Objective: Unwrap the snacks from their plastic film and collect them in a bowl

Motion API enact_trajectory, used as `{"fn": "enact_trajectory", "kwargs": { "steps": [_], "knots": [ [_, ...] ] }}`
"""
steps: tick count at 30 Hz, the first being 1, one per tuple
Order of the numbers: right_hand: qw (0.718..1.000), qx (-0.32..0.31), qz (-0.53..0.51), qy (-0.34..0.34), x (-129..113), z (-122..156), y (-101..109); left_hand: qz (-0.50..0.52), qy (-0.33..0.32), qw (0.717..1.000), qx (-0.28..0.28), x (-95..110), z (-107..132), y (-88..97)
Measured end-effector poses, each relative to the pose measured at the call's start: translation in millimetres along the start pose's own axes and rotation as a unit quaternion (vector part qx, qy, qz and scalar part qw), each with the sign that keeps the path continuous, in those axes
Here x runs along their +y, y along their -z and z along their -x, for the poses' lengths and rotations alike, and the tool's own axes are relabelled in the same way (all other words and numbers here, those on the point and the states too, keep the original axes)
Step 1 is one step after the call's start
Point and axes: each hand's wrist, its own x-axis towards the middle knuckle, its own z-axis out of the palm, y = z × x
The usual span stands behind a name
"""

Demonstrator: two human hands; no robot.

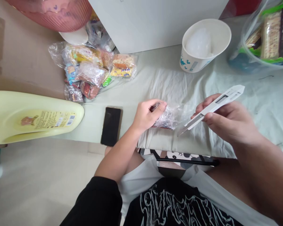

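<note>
My left hand (148,113) is closed over a small snack packet in crinkled clear plastic wrap (168,118), holding it down on the pale green cloth (155,75). Loose wrap spreads from the packet's right side. In my right hand (228,121) is a slim white utility knife (217,105), gripped between thumb and fingers. Its thin blade slants down to the left, its tip close to the loose wrap. Whether the tip touches the plastic I cannot tell.
Left of my hands lie a dark phone (111,126), a pale yellow bottle (37,117) and a heap of wrapped snacks (89,70). A paper cup (195,61) with something whitish inside and a clear tub (247,51) of snacks stand at the back right. A white box (155,25) stands behind.
</note>
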Motion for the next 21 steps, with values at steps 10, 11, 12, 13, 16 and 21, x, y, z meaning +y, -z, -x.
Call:
{"fn": "enact_trajectory", "kwargs": {
  "steps": [10, 11, 12, 13, 16, 21],
  "knots": [
    [0.998, -0.006, 0.061, -0.011, 2.4, -1.2, 0.5, -0.015, 0.004, 0.998, -0.058, -2.3, -1.5, -6.2],
    [0.998, -0.01, 0.068, -0.008, 3.7, -1.2, 0.9, -0.015, 0.006, 0.998, -0.061, -2.3, -1.6, -6.8],
    [0.997, -0.014, 0.072, -0.004, 5.2, -1.2, 1.4, -0.015, 0.006, 0.998, -0.064, -2.4, -1.8, -7.3],
    [0.997, -0.019, 0.072, 0.002, 6.9, -1.1, 1.8, -0.014, 0.006, 0.998, -0.066, -2.6, -1.9, -7.9],
    [0.998, -0.042, 0.038, 0.019, 10.1, -0.6, 2.2, -0.011, 0.004, 0.998, -0.068, -3.2, -1.9, -8.8],
    [0.998, -0.051, -0.04, -0.001, 3.6, 0.6, 0.4, -0.009, 0.012, 0.998, -0.069, -3.1, -1.7, -8.3]
  ]
}}
